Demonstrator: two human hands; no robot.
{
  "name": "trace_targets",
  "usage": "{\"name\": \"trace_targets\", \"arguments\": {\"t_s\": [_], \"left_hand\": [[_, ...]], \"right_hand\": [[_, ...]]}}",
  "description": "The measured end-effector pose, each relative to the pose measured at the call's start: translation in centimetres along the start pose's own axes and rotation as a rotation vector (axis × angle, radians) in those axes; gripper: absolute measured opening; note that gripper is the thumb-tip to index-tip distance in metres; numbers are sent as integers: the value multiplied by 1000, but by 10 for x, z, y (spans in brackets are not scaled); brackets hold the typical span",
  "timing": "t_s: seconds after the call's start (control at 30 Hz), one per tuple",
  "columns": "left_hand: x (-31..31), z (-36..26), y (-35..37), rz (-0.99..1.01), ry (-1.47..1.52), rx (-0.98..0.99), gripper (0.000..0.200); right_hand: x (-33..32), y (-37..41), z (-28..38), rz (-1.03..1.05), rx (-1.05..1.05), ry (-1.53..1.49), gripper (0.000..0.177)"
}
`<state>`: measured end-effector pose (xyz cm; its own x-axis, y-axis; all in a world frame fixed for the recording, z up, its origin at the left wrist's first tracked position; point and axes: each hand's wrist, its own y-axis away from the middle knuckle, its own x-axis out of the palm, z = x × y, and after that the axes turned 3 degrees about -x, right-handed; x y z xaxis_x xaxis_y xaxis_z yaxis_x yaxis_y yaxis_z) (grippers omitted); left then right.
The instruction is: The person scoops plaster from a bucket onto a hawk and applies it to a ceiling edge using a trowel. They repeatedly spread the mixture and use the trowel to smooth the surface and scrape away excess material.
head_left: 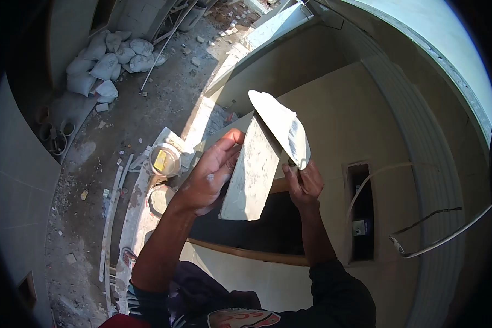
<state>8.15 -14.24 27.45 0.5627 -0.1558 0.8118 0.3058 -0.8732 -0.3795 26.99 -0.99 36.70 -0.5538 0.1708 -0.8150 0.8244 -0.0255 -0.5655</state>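
My left hand [210, 175] grips a narrow pale tile piece [249, 177] along its left edge, holding it up in front of me. Grey-white mortar smears cover the tile face turned toward me. In my right hand [306, 186] is a trowel [279, 120], with fingers closed round its handle. The trowel blade slants across the tile's upper right edge, and pale mortar coats much of it. The far side of the tile is hidden.
Below left, a bucket [172, 165] holds a yellow sponge [160, 159], near a second bucket [159, 200]. Long strips [112, 218] lie on the rubble-strewn floor, with white sacks [106, 65] beyond. At right are a wall recess [359, 210] and a bent metal rod [448, 236].
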Motion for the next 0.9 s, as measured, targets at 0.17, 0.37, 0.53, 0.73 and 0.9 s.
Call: {"name": "trace_targets", "arguments": {"t_s": [0.17, 0.37, 0.53, 0.73, 0.9], "left_hand": [[-9, -17, 8, -125, 76, -78, 37], [-39, -1, 15, -48, 481, -68, 61], [-62, -2, 24, -42, 720, -137, 46], [-85, -1, 15, -96, 924, -162, 51], [-35, -29, -18, -394, 309, -136, 44]], "right_hand": [[-25, -14, 14, 15, 195, -122, 28], [-21, -23, 36, 421, 873, -1657, 37], [-11, -25, 37, 533, 970, -1673, 38], [-40, 6, 41, 643, 1202, -1496, 38], [-61, 50, 40, 459, 1326, -1399, 35]]}}
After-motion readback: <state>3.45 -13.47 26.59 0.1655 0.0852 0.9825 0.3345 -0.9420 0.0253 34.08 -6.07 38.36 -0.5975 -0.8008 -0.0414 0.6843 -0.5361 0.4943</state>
